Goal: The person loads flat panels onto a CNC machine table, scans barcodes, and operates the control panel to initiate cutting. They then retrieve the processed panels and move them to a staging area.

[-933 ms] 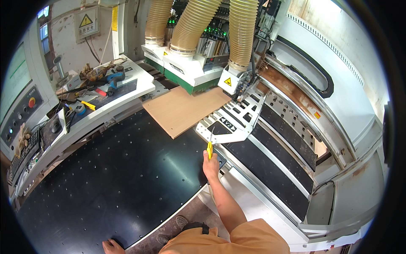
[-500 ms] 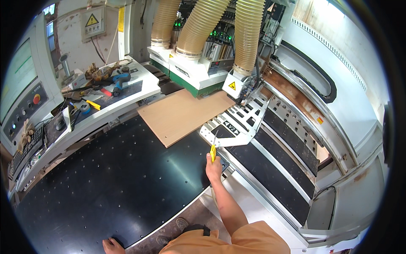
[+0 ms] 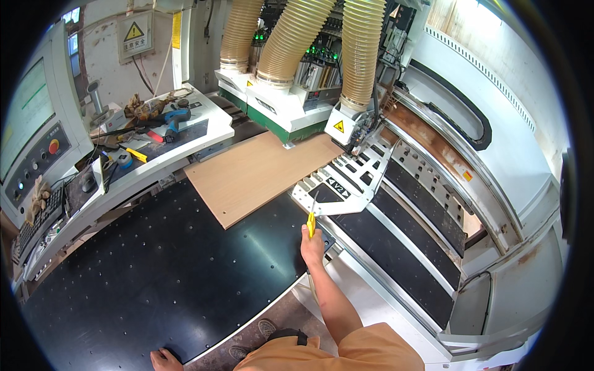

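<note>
My right hand (image 3: 313,246) is closed round a yellow utility knife (image 3: 311,224), its thin blade pointing up and away. The knife is held just in front of a white slotted metal guide plate (image 3: 356,203). My left hand (image 3: 165,360) rests at the near edge of the black worktable (image 3: 148,272), partly cut off by the picture's lower rim. Its fingers look loosely bent and apart, with nothing seen in them. A wood-coloured panel (image 3: 257,176) lies flat on the far part of the table, its far edge under the green-skirted machine head (image 3: 278,114).
Ribbed hoses (image 3: 297,40) rise from the machine head. At the left are a control panel (image 3: 37,148), a keyboard (image 3: 40,219) and a side bench (image 3: 207,127) carrying a blue power tool (image 3: 174,123) and a yellow-handled tool (image 3: 136,154). Black-topped rails (image 3: 402,253) run along the right.
The wood-coloured panel has slid out from the machine, toward the left and nearer to me. Both my hands and the knife have stayed nearly in place.
</note>
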{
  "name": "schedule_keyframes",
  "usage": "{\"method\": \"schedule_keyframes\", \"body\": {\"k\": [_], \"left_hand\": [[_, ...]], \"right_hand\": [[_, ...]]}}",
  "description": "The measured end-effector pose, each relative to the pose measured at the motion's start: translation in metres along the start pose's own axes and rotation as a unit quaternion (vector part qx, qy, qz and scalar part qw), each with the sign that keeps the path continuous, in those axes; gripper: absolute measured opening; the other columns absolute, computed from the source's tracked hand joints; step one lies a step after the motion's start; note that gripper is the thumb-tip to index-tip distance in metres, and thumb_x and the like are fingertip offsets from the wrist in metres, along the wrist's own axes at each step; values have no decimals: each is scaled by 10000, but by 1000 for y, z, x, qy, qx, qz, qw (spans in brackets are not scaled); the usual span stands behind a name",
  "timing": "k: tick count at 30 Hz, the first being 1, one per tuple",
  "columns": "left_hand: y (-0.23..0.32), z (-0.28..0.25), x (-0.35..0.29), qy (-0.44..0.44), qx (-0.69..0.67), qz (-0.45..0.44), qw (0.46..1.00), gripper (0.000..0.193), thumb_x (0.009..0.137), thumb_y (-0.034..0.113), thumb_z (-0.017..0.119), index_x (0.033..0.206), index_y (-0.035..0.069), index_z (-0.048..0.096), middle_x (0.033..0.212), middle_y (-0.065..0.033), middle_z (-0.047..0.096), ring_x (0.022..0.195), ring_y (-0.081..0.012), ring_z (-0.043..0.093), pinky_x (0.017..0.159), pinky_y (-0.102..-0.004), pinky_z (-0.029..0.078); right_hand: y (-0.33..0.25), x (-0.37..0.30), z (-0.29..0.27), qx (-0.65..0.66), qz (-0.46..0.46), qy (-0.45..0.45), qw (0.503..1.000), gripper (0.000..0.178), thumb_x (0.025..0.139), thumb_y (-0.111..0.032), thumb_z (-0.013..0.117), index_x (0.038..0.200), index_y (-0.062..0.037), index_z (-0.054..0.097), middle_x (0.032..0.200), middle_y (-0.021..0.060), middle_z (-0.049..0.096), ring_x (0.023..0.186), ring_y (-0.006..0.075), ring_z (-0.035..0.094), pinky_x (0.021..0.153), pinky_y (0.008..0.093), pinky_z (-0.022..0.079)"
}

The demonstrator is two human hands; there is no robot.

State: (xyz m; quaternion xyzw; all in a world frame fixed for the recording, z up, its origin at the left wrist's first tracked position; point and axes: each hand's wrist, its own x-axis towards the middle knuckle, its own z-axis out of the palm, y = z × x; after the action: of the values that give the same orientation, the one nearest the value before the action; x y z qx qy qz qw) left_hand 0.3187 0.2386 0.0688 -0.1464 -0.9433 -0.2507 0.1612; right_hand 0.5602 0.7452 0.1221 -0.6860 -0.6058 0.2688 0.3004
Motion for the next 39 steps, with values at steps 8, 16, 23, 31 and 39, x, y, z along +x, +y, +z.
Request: {"method": "schedule_keyframes", "body": {"k": [8,16,23,31,39], "left_hand": [[-10,15,-6,49,-49,27,997,175,864,45,635,755,2,505,716,-192,567,638,-396,553,610,-495,431],[0,15,-14,64,-53,-15,996,199,846,110,667,751,67,497,706,-130,584,592,-384,588,531,-493,477],[1,16,-18,67,-50,-7,996,225,836,95,671,717,76,482,655,-131,581,538,-377,577,494,-478,472],[13,3,-15,-98,-48,-137,985,191,916,257,590,852,78,599,838,-172,676,716,-398,685,617,-516,554],[26,5,-12,120,-97,-69,986,209,917,192,647,874,64,488,838,-117,540,609,-356,610,504,-445,528]], "right_hand": [[12,0,7,-13,-54,69,996,593,983,-556,549,1071,30,578,990,289,671,977,487,646,847,550,486],[24,16,10,38,-74,45,995,704,1002,-605,485,1139,81,568,1039,313,659,983,490,623,870,525,470],[42,31,16,33,-41,22,998,740,1017,-600,446,1247,95,552,1142,324,641,1055,494,607,938,513,458],[24,1,19,34,-333,113,936,570,1069,-488,410,1183,34,609,937,200,699,790,328,671,696,393,530],[-54,-165,12,76,-445,-392,801,528,1073,-443,420,1212,31,606,970,184,697,757,262,646,650,351,503]]}}
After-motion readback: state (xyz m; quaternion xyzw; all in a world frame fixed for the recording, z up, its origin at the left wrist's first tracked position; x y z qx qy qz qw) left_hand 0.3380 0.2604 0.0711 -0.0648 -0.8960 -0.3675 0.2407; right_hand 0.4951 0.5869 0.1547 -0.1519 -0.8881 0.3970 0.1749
